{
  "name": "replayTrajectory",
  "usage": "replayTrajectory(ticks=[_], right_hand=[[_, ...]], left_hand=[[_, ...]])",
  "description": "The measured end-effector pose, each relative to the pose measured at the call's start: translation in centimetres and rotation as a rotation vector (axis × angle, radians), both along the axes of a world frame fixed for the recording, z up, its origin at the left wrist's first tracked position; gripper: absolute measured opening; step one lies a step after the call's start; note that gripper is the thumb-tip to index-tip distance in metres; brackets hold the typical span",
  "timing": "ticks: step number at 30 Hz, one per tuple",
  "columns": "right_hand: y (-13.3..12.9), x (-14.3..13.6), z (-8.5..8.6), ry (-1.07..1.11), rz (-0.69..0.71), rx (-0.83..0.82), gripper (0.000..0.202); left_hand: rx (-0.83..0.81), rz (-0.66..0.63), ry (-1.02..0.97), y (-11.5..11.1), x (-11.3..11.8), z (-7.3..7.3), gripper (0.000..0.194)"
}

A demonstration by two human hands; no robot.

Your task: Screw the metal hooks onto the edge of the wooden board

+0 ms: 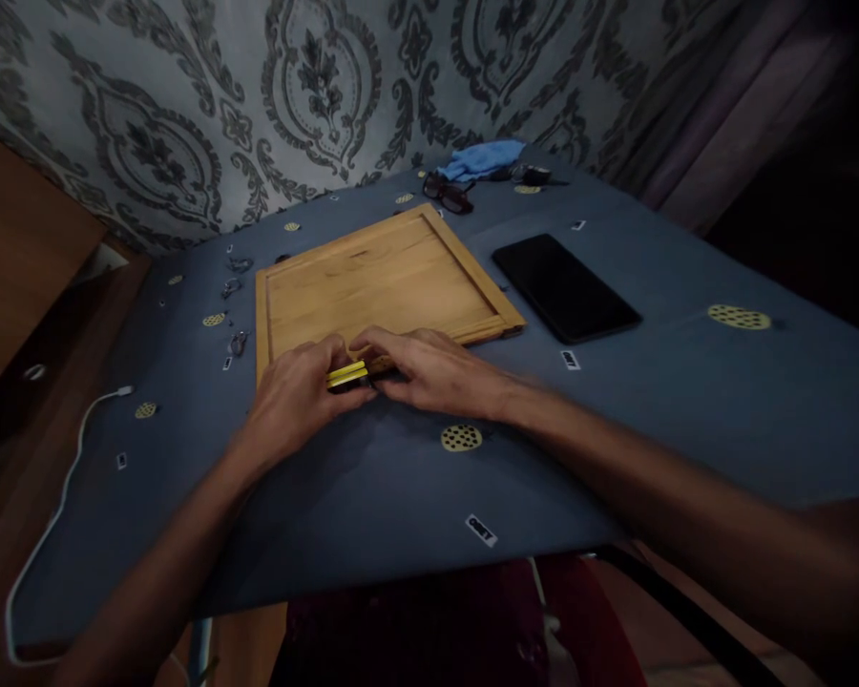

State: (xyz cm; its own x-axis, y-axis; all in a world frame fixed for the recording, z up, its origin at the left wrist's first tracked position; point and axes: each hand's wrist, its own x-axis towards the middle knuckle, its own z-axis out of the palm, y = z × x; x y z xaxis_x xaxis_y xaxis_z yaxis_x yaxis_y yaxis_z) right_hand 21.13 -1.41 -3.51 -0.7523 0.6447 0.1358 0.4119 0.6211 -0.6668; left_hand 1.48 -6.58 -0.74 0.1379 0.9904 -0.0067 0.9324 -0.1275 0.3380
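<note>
A wooden board with a raised frame (379, 277) lies on the blue patterned cloth of the table. At its near edge my left hand (297, 386) is closed around a small yellow and black object (347, 374). My right hand (429, 370) meets it from the other side, thumb and fingers curled in at the object's dark end. What the right fingertips grip is too small and dark to make out. Both hands are close together, low over the cloth.
Right of the board lies a black tablet or phone (565, 286). Glasses (449, 194) and a blue cloth (481, 159) rest at the back. Small metallic items (239, 343) are left of the board. A white cable (78, 448) runs along the left side.
</note>
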Motion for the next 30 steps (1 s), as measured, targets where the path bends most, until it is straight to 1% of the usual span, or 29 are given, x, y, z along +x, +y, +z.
replayTrajectory(ticks=[3, 6, 10, 14, 16, 18, 22, 25, 28, 30], right_hand=[[0.2, 0.0, -0.2, 0.002, 0.010, -0.009, 0.046], [0.2, 0.1, -0.1, -0.037, 0.016, -0.029, 0.049], [0.1, 0.1, 0.2, -0.111, -0.001, 0.010, 0.051], [0.1, 0.1, 0.0, -0.078, 0.003, 0.016, 0.052], [0.1, 0.1, -0.1, -0.047, 0.008, 0.013, 0.054], [0.1, 0.2, -0.2, -0.033, 0.015, 0.005, 0.055], [0.0, 0.2, -0.2, -0.034, 0.026, -0.030, 0.055], [-0.1, 0.3, -0.2, -0.035, 0.029, -0.039, 0.056], [0.0, 0.4, -0.4, -0.031, 0.032, -0.024, 0.058], [0.1, 0.4, -0.5, -0.026, 0.037, -0.015, 0.058]], left_hand=[[-0.018, 0.001, -0.009, 0.0, 0.0, 0.1, 0.029], [-0.012, -0.008, -0.010, 0.0, 0.0, 0.0, 0.030], [0.007, -0.006, 0.004, -0.1, 0.1, -0.1, 0.031], [0.036, -0.026, 0.006, -0.3, -0.3, 0.3, 0.032], [0.100, -0.055, -0.029, -0.3, -0.8, 1.0, 0.031], [0.181, -0.096, -0.105, -0.3, -1.4, 2.1, 0.029], [0.363, -0.178, -0.380, -0.1, -2.0, 4.7, 0.032], [0.452, -0.181, -0.575, 0.0, -1.7, 6.3, 0.029], [0.559, -0.206, -0.688, -0.1, -0.8, 7.2, 0.019], [0.621, -0.208, -0.698, 0.0, -0.2, 7.2, 0.014]])
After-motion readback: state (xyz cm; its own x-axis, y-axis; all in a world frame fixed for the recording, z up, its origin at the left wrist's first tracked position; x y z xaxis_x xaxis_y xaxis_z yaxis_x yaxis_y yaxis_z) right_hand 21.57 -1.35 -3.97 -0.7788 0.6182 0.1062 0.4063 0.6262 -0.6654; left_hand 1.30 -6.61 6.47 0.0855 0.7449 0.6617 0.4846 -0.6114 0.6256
